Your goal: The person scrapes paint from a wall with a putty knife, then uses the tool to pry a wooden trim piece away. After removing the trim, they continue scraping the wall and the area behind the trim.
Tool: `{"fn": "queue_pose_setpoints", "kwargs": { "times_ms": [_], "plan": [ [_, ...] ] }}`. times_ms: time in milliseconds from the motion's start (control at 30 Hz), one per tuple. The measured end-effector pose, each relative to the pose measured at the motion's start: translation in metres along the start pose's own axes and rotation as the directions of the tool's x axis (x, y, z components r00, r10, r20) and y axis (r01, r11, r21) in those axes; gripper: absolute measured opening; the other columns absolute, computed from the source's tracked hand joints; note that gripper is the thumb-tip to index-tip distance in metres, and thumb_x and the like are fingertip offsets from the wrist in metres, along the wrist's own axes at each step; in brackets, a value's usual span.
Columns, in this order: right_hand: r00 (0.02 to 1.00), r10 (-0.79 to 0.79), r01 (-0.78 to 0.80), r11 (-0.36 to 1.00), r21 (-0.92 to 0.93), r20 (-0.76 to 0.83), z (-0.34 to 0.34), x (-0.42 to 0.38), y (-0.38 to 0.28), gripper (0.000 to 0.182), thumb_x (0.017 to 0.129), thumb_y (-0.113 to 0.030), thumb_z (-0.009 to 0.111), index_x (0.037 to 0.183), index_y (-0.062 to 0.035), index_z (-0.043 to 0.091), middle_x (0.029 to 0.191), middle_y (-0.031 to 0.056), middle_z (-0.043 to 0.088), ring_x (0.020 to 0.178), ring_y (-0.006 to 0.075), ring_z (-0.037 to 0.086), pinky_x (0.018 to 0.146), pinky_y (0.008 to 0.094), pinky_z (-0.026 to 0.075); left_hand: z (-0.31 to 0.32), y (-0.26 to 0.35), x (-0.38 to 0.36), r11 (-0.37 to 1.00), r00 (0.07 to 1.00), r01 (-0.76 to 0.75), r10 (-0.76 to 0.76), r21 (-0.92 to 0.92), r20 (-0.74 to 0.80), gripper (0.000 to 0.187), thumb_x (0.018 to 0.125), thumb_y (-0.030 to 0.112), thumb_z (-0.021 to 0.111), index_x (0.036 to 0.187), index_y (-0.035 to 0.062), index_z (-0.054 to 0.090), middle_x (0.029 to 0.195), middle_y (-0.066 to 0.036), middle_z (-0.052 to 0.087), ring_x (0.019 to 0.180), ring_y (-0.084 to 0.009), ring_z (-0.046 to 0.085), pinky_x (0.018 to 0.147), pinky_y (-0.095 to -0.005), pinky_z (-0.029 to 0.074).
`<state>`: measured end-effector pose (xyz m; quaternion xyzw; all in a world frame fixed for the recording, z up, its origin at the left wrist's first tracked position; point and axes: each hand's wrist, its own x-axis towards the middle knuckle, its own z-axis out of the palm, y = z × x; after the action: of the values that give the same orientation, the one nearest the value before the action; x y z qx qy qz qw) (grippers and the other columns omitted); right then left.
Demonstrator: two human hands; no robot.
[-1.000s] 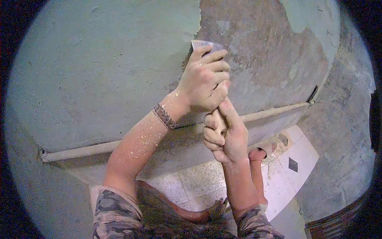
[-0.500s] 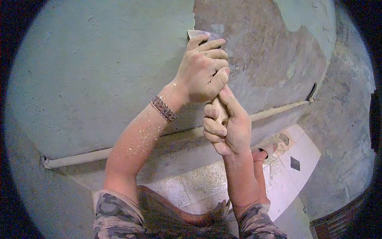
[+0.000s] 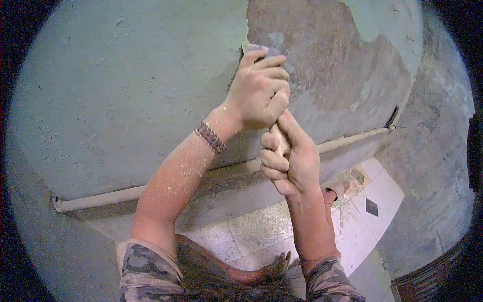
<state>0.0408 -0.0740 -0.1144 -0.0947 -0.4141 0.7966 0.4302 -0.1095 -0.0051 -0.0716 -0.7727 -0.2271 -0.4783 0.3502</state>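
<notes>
A scraper with a wide metal blade lies against the wall, at the border between green paint and a bare brownish patch. My left hand is wrapped round its upper part, just behind the blade, with the fingers pressed on it. Lower down, my right hand grips the light-coloured handle. The two hands touch. Pale flakes cling to my left forearm, which has a braided bracelet at the wrist. Most of the tool is hidden by the fingers.
A pale pipe runs along the foot of the wall below my hands. Tiled floor with scattered flakes and my bare feet are beneath. A dark slatted object stands at the lower right.
Both hands and the scraper have shifted slightly down along the wall. A piece of paint edge now stands out at the blade's left corner.
</notes>
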Motion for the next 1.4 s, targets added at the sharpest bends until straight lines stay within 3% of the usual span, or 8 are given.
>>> {"fn": "queue_pose_setpoints", "kwargs": {
  "times_ms": [433,500,667,800,967,1067,1233,1400],
  "plan": [
    [0.999,-0.012,0.012,1.0,0.004,0.05,0.014,-0.007,-0.016,0.031,0.101,-0.03,0.042,0.13,-0.0225,0.047,0.07,-0.0018,0.049,0.038,0.0038,0.03,0.032,0.0189,0.019,-0.001,0.002,0.012,0.998,0.996,0.022,-0.027,-0.057,-0.088,0.034,0.084,0.026,0.045,0.065,0.0095,0.067,0.083,-0.006,0.071,0.105,-0.0288,0.063,0.101,-0.0465,0.033],
    [1.0,0.018,-0.019,0.995,-0.099,-0.016,0.012,-0.013,-0.01,0.03,0.101,-0.031,0.042,0.13,-0.0228,0.047,0.07,-0.0025,0.048,0.038,0.0035,0.03,0.032,0.0187,0.019,0.0,0.006,0.0,1.0,0.998,0.01,-0.011,-0.018,-0.068,0.033,0.084,0.025,0.045,0.066,0.0092,0.067,0.082,-0.006,0.071,0.105,-0.0289,0.063,0.101,-0.0469,0.033],
    [0.999,0.028,-0.026,0.998,-0.049,0.035,0.014,0.0,-0.026,0.017,0.101,-0.035,0.043,0.11,-0.0223,0.051,0.07,-0.0037,0.049,0.039,0.0027,0.031,0.032,0.0183,0.02,-0.003,-0.003,0.021,1.0,0.998,-0.014,0.013,-0.007,-0.062,0.032,0.083,0.024,0.045,0.065,0.0095,0.068,0.081,-0.006,0.071,0.103,-0.0292,0.064,0.101,-0.0469,0.033],
    [0.994,0.105,-0.103,0.992,-0.072,0.027,0.009,-0.014,-0.016,0.019,0.1,-0.035,0.043,0.112,-0.0228,0.051,0.071,-0.0032,0.05,0.038,0.0031,0.03,0.032,0.0187,0.021,0.001,0.009,0.0,1.0,0.996,0.01,-0.011,-0.005,-0.091,0.031,0.082,0.024,0.045,0.063,0.0094,0.066,0.08,-0.007,0.071,0.099,-0.0294,0.064,0.098,-0.0462,0.033],
    [0.998,0.052,-0.05,0.994,-0.092,0.019,0.018,-0.001,-0.028,0.025,0.1,-0.034,0.043,0.122,-0.0252,0.049,0.07,-0.0034,0.05,0.039,0.0038,0.031,0.032,0.0194,0.021,-0.005,-0.006,0.023,0.997,0.989,-0.067,0.07,0.024,-0.134,0.032,0.082,0.024,0.045,0.061,0.0098,0.065,0.077,-0.006,0.07,0.097,-0.0298,0.064,0.095,-0.0448,0.035],
    [0.997,0.077,-0.076,0.993,-0.089,0.012,0.019,-0.008,-0.025,0.016,0.1,-0.034,0.044,0.11,-0.0229,0.05,0.07,-0.0034,0.05,0.038,0.004,0.03,0.032,0.0198,0.02,-0.006,0.0,0.016,1.0,0.999,0.011,-0.012,-0.015,-0.05,0.032,0.082,0.025,0.046,0.06,0.0106,0.064,0.077,-0.005,0.07,0.098,-0.0293,0.064,0.095,-0.045,0.034],
    [0.997,0.062,-0.059,0.995,-0.083,0.037,0.025,0.003,-0.032,0.015,0.1,-0.036,0.045,0.105,-0.0224,0.05,0.069,-0.0043,0.05,0.038,0.004,0.03,0.032,0.0196,0.02,-0.009,-0.016,0.027,0.997,0.991,-0.064,0.069,0.041,-0.114,0.032,0.082,0.025,0.045,0.062,0.0117,0.066,0.078,-0.005,0.07,0.1,-0.0272,0.063,0.099,-0.0449,0.033],
    [0.996,0.087,-0.087,0.993,-0.076,-0.003,0.023,-0.007,-0.023,0.018,0.099,-0.039,0.046,0.099,-0.0207,0.049,0.067,-0.0047,0.049,0.038,0.0036,0.03,0.032,0.0202,0.019,-0.009,-0.003,0.016,1.0,0.998,-0.004,0.006,0.03,-0.058,0.032,0.081,0.026,0.046,0.063,0.0122,0.068,0.079,-0.005,0.071,0.101,-0.0261,0.063,0.101,-0.0449,0.033]
  ]
}}
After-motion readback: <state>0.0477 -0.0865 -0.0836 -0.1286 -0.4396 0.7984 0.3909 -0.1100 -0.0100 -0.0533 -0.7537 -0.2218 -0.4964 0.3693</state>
